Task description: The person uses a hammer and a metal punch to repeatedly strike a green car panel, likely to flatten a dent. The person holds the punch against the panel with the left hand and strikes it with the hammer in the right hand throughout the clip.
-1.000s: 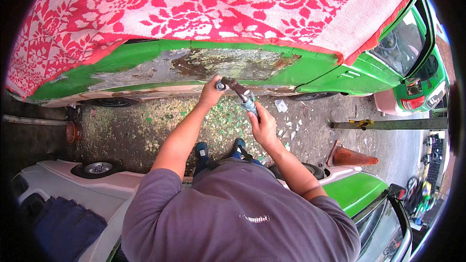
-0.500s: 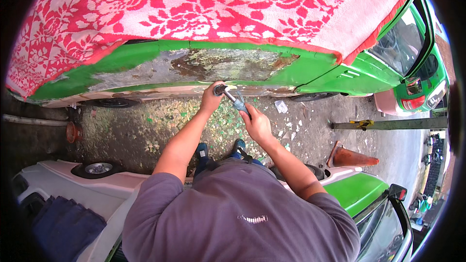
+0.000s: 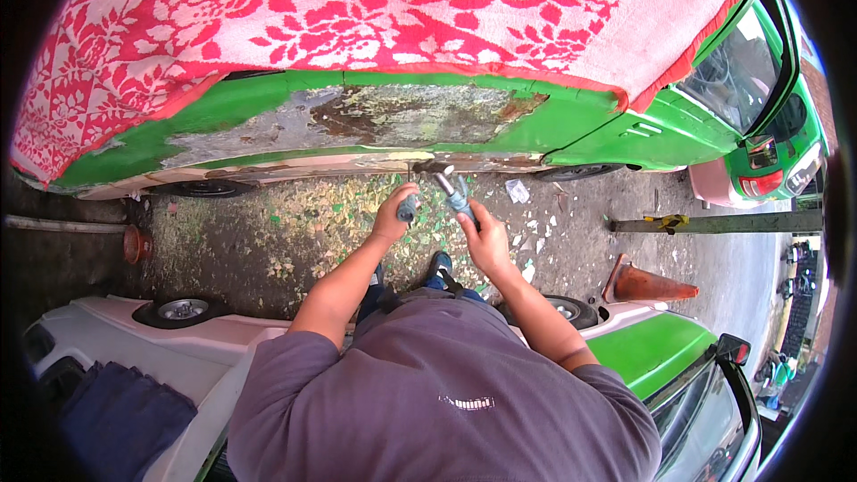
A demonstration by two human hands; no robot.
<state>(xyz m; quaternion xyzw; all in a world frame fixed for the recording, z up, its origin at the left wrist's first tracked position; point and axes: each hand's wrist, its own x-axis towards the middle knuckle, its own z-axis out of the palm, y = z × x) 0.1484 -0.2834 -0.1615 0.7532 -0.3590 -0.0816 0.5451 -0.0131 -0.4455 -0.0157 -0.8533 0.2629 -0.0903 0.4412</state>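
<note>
My left hand (image 3: 393, 214) is closed around a dark-handled tool (image 3: 407, 208) with a thin shaft, like a chisel or screwdriver. Its shaft points toward the lower side of a green car (image 3: 571, 134). My right hand (image 3: 486, 241) grips a hammer (image 3: 460, 200) by its grey-blue handle. The hammer's metal head is level with the tool's tip, close beside it, near the car's lower edge. A large scraped patch (image 3: 402, 114) on the car side shows bare grey, rusty brown and yellowish layers.
A red-and-white floral blanket (image 3: 357, 9) covers the car's top. Paint flakes (image 3: 303, 232) litter the ground. Behind me stands a white-and-green car (image 3: 656, 348). To the right are an orange cone (image 3: 647, 284) and a horizontal pole (image 3: 714, 226); a reddish bucket (image 3: 136, 244) sits left.
My left hand has come down and away from the car, with the tool now showing upright. My right hand has moved slightly right, and the hammer head is now apart from the left hand.
</note>
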